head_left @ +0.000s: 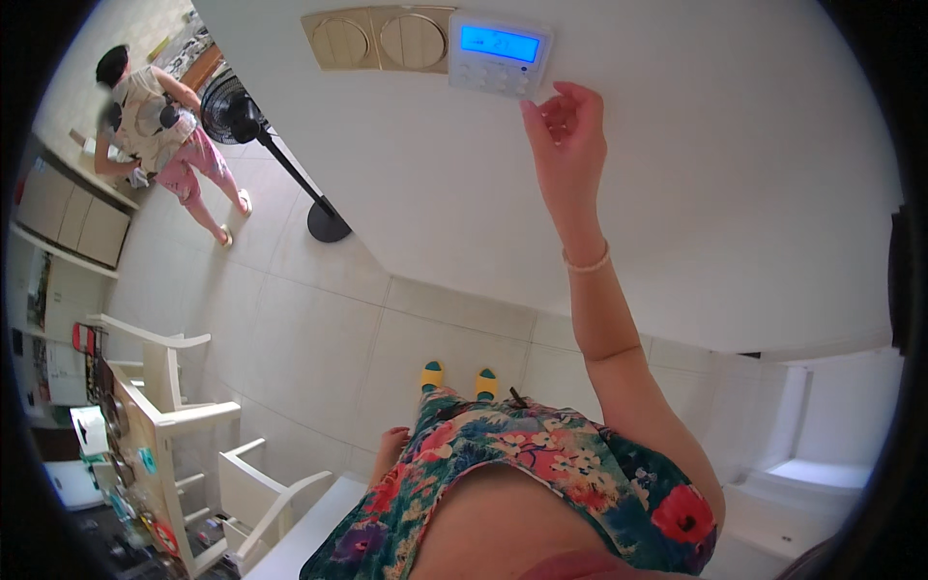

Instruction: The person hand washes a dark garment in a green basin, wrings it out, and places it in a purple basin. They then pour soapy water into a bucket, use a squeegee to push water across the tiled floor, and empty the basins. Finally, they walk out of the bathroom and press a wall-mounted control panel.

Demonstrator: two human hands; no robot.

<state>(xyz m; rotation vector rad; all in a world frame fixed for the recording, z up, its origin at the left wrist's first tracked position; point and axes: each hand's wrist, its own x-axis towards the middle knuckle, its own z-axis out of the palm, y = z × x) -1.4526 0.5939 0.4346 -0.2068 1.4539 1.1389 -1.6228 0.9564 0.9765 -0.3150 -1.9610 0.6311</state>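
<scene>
My right hand (568, 126) is raised beside the lower right corner of a white wall control panel (476, 77) with a lit blue screen. Its fingers are bent, with the thumb and forefinger apart and nothing visible between them. Whether a fingertip touches the panel's edge is hard to make out. A light beaded bracelet (588, 261) circles the right wrist. My left hand (394, 437) hangs low beside my floral dress (541, 440), small in view and partly covered by it, so its grip does not show.
Two gold switches (377, 41) adjoin the panel. A black standing fan (280, 150) is by the wall's end; past it another person (159, 121) stands at a counter. White chairs (256, 498) and a cluttered table (145, 454) are at the lower left.
</scene>
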